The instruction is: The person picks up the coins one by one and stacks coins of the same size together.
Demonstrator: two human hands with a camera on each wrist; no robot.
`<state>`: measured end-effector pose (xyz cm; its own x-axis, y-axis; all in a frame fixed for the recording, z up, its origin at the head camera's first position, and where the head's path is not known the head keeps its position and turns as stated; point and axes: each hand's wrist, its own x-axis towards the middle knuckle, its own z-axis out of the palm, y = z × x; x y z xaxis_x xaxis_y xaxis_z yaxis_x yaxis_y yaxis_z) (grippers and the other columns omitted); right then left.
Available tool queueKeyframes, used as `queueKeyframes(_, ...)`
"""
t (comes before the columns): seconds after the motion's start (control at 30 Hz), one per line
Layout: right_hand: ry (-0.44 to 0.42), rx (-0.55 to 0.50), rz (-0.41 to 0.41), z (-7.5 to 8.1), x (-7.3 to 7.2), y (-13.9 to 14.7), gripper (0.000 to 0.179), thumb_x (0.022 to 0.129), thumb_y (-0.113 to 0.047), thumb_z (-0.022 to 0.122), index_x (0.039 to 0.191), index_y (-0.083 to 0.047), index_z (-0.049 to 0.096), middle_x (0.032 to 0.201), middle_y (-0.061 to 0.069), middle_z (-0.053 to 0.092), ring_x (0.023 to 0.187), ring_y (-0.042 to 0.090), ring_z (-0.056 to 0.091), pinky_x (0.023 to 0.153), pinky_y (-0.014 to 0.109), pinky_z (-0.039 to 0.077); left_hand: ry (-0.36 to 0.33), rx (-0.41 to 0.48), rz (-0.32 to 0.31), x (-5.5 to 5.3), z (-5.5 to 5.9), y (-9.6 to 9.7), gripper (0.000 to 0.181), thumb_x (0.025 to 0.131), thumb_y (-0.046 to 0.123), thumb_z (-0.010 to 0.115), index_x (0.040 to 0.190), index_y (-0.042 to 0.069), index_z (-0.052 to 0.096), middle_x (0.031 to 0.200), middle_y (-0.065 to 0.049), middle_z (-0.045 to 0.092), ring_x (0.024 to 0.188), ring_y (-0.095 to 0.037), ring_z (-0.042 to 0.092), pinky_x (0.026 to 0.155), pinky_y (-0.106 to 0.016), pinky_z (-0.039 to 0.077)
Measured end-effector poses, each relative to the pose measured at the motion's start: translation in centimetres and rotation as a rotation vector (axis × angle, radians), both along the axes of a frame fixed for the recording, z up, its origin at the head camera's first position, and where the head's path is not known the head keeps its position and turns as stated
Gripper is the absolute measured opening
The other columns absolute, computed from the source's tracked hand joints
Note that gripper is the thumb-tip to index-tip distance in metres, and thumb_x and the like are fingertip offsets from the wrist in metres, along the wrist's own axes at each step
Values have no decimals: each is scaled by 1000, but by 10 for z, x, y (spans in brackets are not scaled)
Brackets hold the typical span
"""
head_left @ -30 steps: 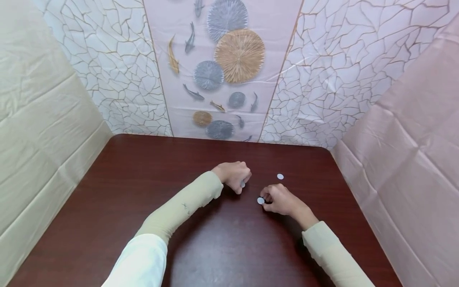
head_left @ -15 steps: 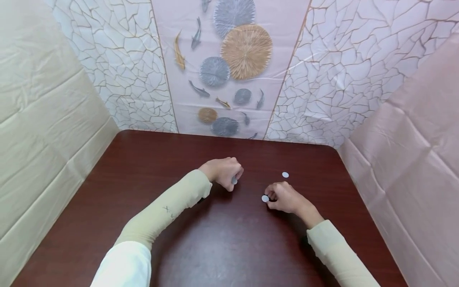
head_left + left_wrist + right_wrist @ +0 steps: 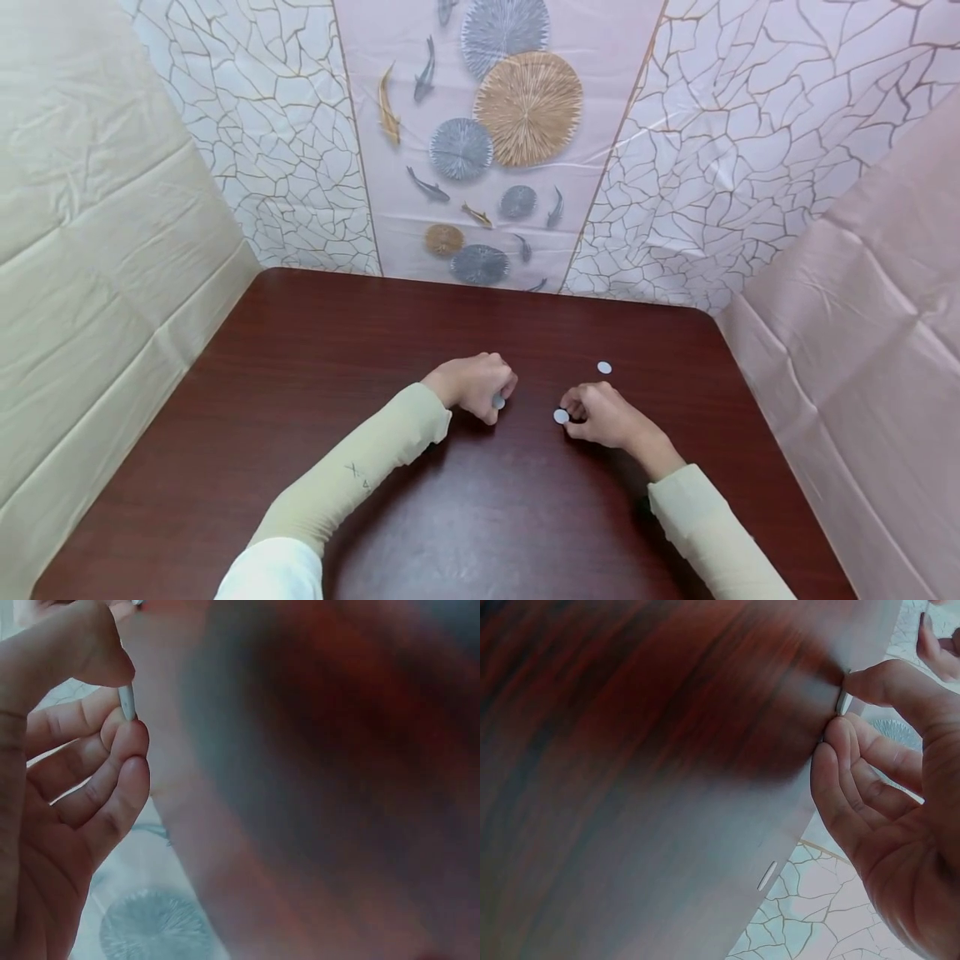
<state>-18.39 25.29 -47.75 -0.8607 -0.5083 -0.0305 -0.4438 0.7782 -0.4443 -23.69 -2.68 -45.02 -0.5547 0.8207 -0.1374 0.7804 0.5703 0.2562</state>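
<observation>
Between its thumb and fingertips my left hand [image 3: 476, 385] pinches a small, flat white disc [image 3: 127, 702], seen nearly edge-on in the left wrist view. To the right, my right hand [image 3: 606, 414] holds a second white disc [image 3: 561, 416] between thumb and fingers, close over the tabletop. In the right wrist view that disc [image 3: 844, 699] stands on edge at the fingertips, which are right at the table surface. A third white disc [image 3: 604, 367] lies flat on the table, just beyond the right hand. The two hands are a short gap apart.
The dark reddish-brown table [image 3: 420, 517] has a glossy top and rounded far corners. A patterned cloth wall [image 3: 300, 150] rises behind it, and plain draped sheets [image 3: 847, 333] flank both sides.
My left hand has shifted left, away from the right hand, then back toward the body, still holding its disc. The right hand keeps its place by the third disc. The head view has turned slightly.
</observation>
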Motion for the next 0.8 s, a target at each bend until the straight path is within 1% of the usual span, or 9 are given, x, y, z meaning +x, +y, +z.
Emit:
queueKeyframes(0.17, -4, -8, -2, 1, 1, 0, 19, 83, -5, 82, 100, -3, 73, 91, 3, 73, 82, 10, 71, 74, 27, 60, 23, 23, 17, 8, -15, 2, 20, 73, 16, 80, 81, 18, 62, 80, 8, 60, 71, -10, 57, 62, -19, 46)
queueKeyframes(0.33, -14, -10, -1, 0, 1, -1, 19, 84, -5, 81, 100, -2, 73, 92, 3, 73, 82, 10, 71, 74, 27, 60, 30, 17, 29, 11, -25, 2, 22, 72, 16, 81, 81, 19, 61, 81, 9, 59, 72, -9, 57, 63, -19, 46)
queueKeyframes(0.5, -16, -6, -6, 0, 2, -1, 19, 84, -5, 81, 101, -2, 73, 91, 3, 73, 82, 10, 71, 74, 26, 60, 15, 20, 42, 12, -28, -1, 21, 74, 17, 82, 85, 20, 64, 85, 9, 62, 73, -8, 58, 66, -19, 48)
queueKeyframes(0.6, -13, -3, -5, -1, 1, -1, 19, 83, -5, 81, 101, -2, 73, 91, 3, 73, 82, 10, 71, 74, 26, 60, 0, 24, 50, 12, -27, -3, 20, 76, 17, 82, 88, 19, 66, 88, 8, 63, 74, -7, 59, 67, -19, 49)
queueKeyframes(0.8, -9, -11, -7, -1, 0, 0, 20, 83, -5, 82, 101, -1, 74, 91, 4, 74, 83, 10, 72, 74, 26, 61, -6, 39, 31, 11, -27, -7, 16, 81, 17, 81, 94, 18, 71, 95, 4, 66, 82, -9, 62, 73, -20, 51)
